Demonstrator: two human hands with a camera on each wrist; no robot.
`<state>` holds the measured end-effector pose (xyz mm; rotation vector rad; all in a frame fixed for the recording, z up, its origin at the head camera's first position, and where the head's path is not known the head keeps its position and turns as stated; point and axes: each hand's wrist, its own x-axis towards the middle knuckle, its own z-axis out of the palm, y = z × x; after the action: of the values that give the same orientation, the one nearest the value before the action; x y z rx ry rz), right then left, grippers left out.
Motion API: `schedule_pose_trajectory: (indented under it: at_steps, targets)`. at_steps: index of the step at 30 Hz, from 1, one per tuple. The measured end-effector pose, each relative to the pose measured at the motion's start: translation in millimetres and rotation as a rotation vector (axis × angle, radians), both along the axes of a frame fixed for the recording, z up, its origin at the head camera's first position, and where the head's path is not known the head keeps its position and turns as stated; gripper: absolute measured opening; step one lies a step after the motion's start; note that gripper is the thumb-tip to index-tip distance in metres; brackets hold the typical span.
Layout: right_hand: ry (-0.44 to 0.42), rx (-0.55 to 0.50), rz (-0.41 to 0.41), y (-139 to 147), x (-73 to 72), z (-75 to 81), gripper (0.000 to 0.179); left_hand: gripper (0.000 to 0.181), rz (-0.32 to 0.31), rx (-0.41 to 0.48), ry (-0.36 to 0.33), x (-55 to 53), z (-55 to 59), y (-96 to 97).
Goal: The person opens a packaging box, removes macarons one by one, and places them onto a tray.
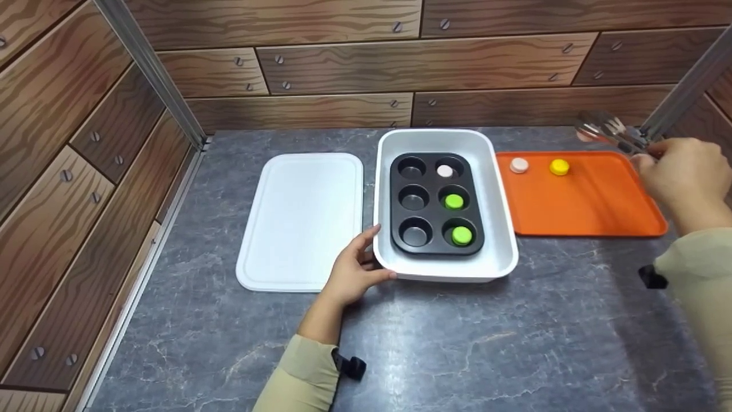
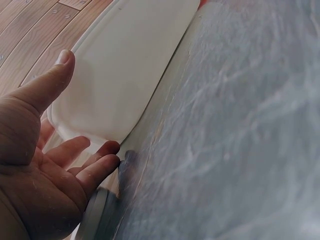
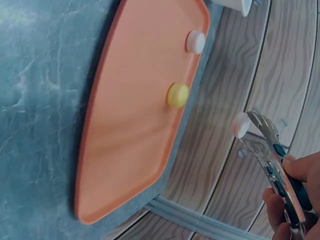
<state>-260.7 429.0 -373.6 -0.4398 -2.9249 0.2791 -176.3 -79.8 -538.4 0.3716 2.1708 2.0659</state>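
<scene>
My right hand (image 1: 686,174) grips metal serving tongs (image 3: 280,170) with a fork-like tip, raised over the far right corner of the orange tray (image 1: 589,206). Between the tong tips sits a pale pink macaron (image 3: 241,125). On the tray lie another pale pink macaron (image 1: 519,165) and a yellow macaron (image 1: 560,167). My left hand (image 1: 355,272) touches the near left corner of a white bin (image 1: 446,269), thumb along its front, fingers at its left side. Inside stands a dark muffin tin (image 1: 432,209); its right column holds a whitish macaron (image 1: 444,171) and two green macarons (image 1: 454,201).
A flat white lid (image 1: 303,223) lies on the grey marbled table (image 1: 434,355), left of the bin. Wood-patterned walls (image 1: 320,68) enclose the left side, back and right, with metal posts (image 1: 166,74) at the corners.
</scene>
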Motion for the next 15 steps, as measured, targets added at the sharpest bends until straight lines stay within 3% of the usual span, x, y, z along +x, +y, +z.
schedule_pose_trajectory:
  at_steps: [10, 15]
  targets:
    - [-0.013, -0.002, -0.016, 17, 3.2, -19.2, 0.047, 0.097, 0.0, -0.013, -0.009, 1.7, 3.1, 0.1]
    - [-0.063, 0.014, -0.04, 20, 5.3, -27.2, 0.044, 0.097, -0.002, -0.018, -0.01, 2.1, 3.2, -0.1]
